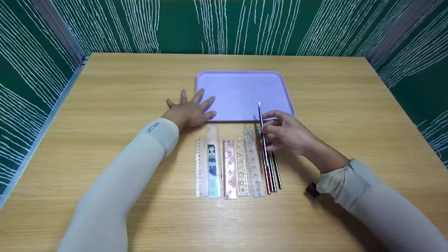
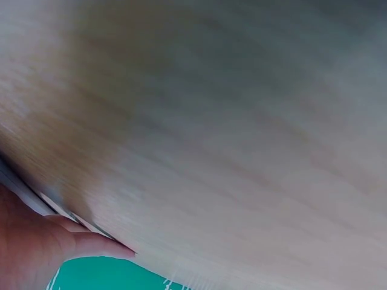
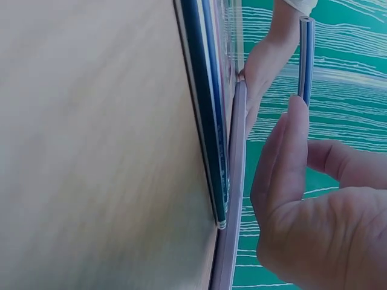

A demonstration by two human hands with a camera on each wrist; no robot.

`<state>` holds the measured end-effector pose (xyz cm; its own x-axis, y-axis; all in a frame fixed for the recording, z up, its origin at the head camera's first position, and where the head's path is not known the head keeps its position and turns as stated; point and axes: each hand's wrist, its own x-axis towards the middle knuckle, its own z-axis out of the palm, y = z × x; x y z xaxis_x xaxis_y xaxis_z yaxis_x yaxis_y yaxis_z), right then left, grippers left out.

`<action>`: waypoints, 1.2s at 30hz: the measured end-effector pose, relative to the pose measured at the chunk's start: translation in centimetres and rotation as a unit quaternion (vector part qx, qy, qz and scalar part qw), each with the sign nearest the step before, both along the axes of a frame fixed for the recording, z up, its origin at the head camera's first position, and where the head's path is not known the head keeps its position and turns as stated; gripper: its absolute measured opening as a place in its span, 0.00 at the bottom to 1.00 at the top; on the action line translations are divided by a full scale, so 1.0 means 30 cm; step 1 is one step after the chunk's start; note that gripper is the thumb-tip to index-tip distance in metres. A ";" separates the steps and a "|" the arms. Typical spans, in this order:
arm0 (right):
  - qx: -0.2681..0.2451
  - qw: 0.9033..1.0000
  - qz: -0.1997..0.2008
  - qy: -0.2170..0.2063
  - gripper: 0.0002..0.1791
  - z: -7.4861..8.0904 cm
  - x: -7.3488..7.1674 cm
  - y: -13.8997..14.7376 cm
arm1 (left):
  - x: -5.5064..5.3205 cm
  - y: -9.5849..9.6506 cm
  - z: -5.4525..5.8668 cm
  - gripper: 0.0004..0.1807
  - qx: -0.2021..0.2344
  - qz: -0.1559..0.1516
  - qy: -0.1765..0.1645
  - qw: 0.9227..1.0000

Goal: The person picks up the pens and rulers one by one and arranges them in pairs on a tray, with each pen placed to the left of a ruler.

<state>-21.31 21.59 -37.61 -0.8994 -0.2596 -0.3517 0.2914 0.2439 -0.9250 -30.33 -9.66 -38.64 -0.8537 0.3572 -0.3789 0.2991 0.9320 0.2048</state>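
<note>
My right hand point(image 1: 288, 133) pinches a dark striped pencil point(image 1: 260, 113) between thumb and fingers, above the near right edge of the purple tray point(image 1: 241, 92). In the right wrist view that pencil point(image 3: 306, 54) stands up from the fingertips, clear of the table. Below the hand lie more pencils point(image 1: 276, 171), side by side; one looks red. Fingers spread wide, my left hand point(image 1: 190, 111) rests across the tray's left edge and the table. In the left wrist view, part of the left hand point(image 2: 36, 248) shows at the lower left corner.
Several clear rulers lie in a row left of the pencils: a plain one point(image 1: 201, 168), one with a picture point(image 1: 212, 171), a pink stencil ruler point(image 1: 229, 171) and others with cut-out shapes point(image 1: 241, 168). Green walls with white lines surround the wooden table point(image 1: 122, 87).
</note>
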 end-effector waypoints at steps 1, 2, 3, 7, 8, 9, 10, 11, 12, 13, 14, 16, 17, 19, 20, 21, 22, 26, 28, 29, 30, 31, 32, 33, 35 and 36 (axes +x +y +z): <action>-0.001 1.000 -0.001 0.001 0.28 -0.001 -0.006 -0.004 | 0.000 0.000 0.000 0.40 0.000 0.000 -0.001 1.000; -0.004 1.000 -0.001 0.002 0.28 -0.001 -0.013 -0.007 | 0.000 0.000 0.000 0.40 0.001 0.000 -0.001 1.000; -0.006 1.000 -0.001 0.004 0.28 -0.001 -0.020 -0.011 | 0.000 0.000 0.000 0.40 0.002 0.000 0.000 1.000; -0.022 1.000 0.001 0.009 0.28 0.002 -0.043 -0.028 | -0.001 0.000 -0.001 0.40 0.001 0.001 0.004 1.000; -0.027 1.000 0.001 0.009 0.29 0.003 -0.048 -0.032 | -0.001 0.001 -0.003 0.40 0.000 0.001 0.003 1.000; -0.031 0.999 0.003 0.009 0.29 0.005 -0.052 -0.036 | -0.002 0.002 -0.003 0.39 -0.002 -0.001 0.002 1.000; -0.035 0.999 0.004 0.009 0.29 0.007 -0.056 -0.040 | -0.002 0.003 -0.003 0.39 -0.004 -0.003 0.002 1.000; -0.039 0.999 0.006 0.008 0.29 0.009 -0.060 -0.043 | -0.003 0.005 -0.004 0.39 -0.005 -0.004 0.001 1.000; -0.042 0.999 0.006 0.007 0.28 0.011 -0.064 -0.047 | -0.004 0.006 -0.004 0.39 -0.005 -0.004 0.001 1.000; -0.043 0.999 0.006 0.007 0.28 0.014 -0.068 -0.050 | -0.005 0.006 -0.005 0.39 -0.005 -0.005 0.001 1.000; -0.044 0.999 0.006 0.007 0.28 0.017 -0.072 -0.053 | -0.006 0.007 -0.005 0.39 -0.005 -0.005 0.001 1.000; -0.043 0.999 0.004 0.008 0.27 0.022 -0.083 -0.059 | -0.007 0.007 -0.004 0.39 -0.003 -0.004 0.001 1.000; -0.041 0.999 0.002 0.009 0.27 0.025 -0.088 -0.062 | -0.008 0.007 -0.004 0.39 -0.003 -0.003 0.001 1.000; -0.038 0.999 -0.001 0.012 0.27 0.030 -0.099 -0.070 | -0.008 0.007 -0.003 0.39 -0.002 -0.002 0.001 1.000; -0.038 0.999 -0.004 0.011 0.27 0.032 -0.104 -0.074 | -0.008 0.006 -0.002 0.39 -0.002 -0.002 0.000 1.000; -0.039 0.999 -0.007 0.012 0.27 0.034 -0.109 -0.079 | -0.007 0.006 -0.002 0.39 -0.002 -0.002 -0.001 1.000; -0.041 0.999 -0.010 0.011 0.27 0.036 -0.113 -0.083 | -0.007 0.006 -0.002 0.39 -0.002 -0.002 0.000 1.000; -0.049 0.999 -0.019 0.004 0.28 0.038 -0.126 -0.102 | -0.005 0.004 -0.003 0.39 -0.002 -0.006 -0.001 1.000; -0.045 0.999 -0.017 0.003 0.28 0.038 -0.132 -0.109 | -0.004 0.003 -0.005 0.39 -0.003 -0.006 -0.001 1.000; -0.041 0.999 -0.017 0.003 0.29 0.039 -0.137 -0.113 | -0.004 0.002 -0.005 0.39 -0.004 -0.006 -0.001 1.000; -0.039 0.999 -0.015 0.003 0.29 0.039 -0.141 -0.117 | -0.004 0.001 -0.005 0.39 -0.005 -0.007 -0.002 1.000; -0.035 0.999 -0.015 0.003 0.29 0.040 -0.146 -0.122 | -0.004 0.001 -0.005 0.39 -0.006 -0.005 -0.002 1.000; -0.035 0.999 -0.015 0.001 0.29 0.042 -0.150 -0.126 | -0.004 0.001 -0.005 0.39 -0.006 -0.005 -0.002 1.000; -0.034 0.999 -0.015 0.000 0.29 0.044 -0.154 -0.130 | -0.004 0.002 -0.004 0.39 -0.008 -0.005 -0.002 1.000; -0.039 0.999 -0.017 -0.003 0.30 0.049 -0.162 -0.139 | -0.005 0.003 -0.002 0.40 -0.009 -0.003 -0.003 1.000; -0.041 0.999 -0.017 -0.003 0.30 0.051 -0.165 -0.143 | -0.005 0.004 -0.002 0.40 -0.009 -0.002 -0.004 1.000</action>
